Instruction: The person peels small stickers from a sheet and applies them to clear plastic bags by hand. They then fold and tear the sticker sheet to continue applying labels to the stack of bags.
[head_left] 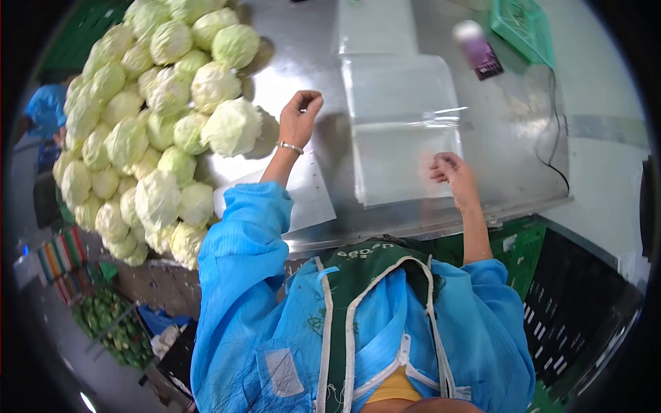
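Note:
My left hand is raised over the metal table between the cabbages and the plastic bags, its fingers pinched together; anything between them is too small to make out. Curled and slightly blurred, my right hand hovers at the right edge of the clear plastic bags, and whether it grips a bag edge cannot be seen. The nearest cabbage lies left of my left hand, part of a large pile of pale green cabbages. A white perforated sheet lies below my left forearm.
More clear bags lie at the far side of the metal table. At the upper right are a green basket, a dark purple packet and a black cable. Another person's blue sleeve shows at far left.

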